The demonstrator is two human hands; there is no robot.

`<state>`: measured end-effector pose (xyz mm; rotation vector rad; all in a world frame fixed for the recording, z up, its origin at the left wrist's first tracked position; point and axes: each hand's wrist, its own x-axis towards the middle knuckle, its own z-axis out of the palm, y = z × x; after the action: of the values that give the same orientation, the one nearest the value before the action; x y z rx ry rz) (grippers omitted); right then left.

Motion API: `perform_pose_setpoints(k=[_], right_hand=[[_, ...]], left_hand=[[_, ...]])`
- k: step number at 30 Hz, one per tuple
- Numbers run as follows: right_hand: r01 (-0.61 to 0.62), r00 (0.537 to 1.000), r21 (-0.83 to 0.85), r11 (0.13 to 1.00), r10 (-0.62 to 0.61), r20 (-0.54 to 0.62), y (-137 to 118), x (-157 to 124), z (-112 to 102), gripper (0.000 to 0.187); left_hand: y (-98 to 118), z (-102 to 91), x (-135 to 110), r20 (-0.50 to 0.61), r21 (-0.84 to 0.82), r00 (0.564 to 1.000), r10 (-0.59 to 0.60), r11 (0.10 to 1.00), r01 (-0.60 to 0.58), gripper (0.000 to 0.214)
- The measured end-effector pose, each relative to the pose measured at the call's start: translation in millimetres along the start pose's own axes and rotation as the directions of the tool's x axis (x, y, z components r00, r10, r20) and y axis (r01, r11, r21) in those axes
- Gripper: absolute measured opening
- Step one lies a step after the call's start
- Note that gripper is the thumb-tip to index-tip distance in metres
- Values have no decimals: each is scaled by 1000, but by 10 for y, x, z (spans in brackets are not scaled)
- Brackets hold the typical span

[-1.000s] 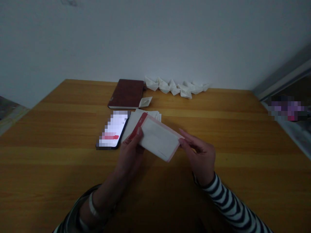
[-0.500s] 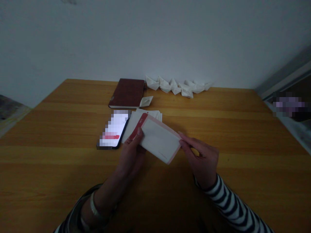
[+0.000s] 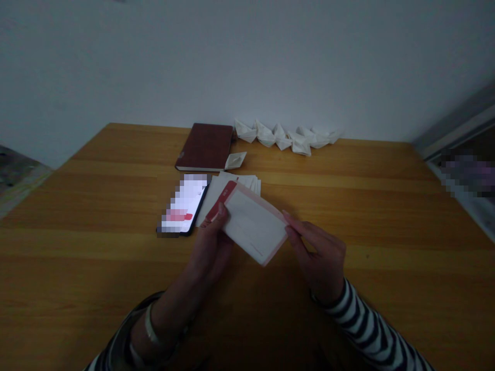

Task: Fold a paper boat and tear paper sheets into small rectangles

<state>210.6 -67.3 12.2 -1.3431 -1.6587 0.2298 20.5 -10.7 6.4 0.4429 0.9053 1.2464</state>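
I hold a white paper pad with a red strip along its left end (image 3: pixel 252 222) tilted above a wooden table (image 3: pixel 77 247). My left hand (image 3: pixel 211 247) grips the pad's left end, thumb on top by the red strip. My right hand (image 3: pixel 319 252) pinches the pad's right edge with fingers curled. Under the pad lies a stack of white sheets (image 3: pixel 216 190).
A lit phone (image 3: pixel 181 208) lies left of the sheets. A dark red notebook (image 3: pixel 204 147) sits behind it, with one small folded paper boat (image 3: pixel 235 161) beside it. Several white paper boats (image 3: pixel 286 136) line the wall. A ledge (image 3: pixel 460 170) runs along the right.
The pad has sunk slightly toward me and my right hand has shifted a little left on its edge. The view has turned slightly left.
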Motion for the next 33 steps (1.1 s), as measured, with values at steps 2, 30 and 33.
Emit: perform_pose_setpoints(k=[2,30,33], right_hand=[[-24,1000,12,1000,24,-5,0,-9,10,36],[-422,906,281,862,406,117,161,114,-161,17],[-324,943,148,934,308,121,209,115,-168,19]], left_hand=[[10,30,-14,-8,12,1000,-1,1000,2,31],[158,-19,-29,138,580,985,99,798,-162,25],[159,15,-39,169,592,983,65,791,-154,24]])
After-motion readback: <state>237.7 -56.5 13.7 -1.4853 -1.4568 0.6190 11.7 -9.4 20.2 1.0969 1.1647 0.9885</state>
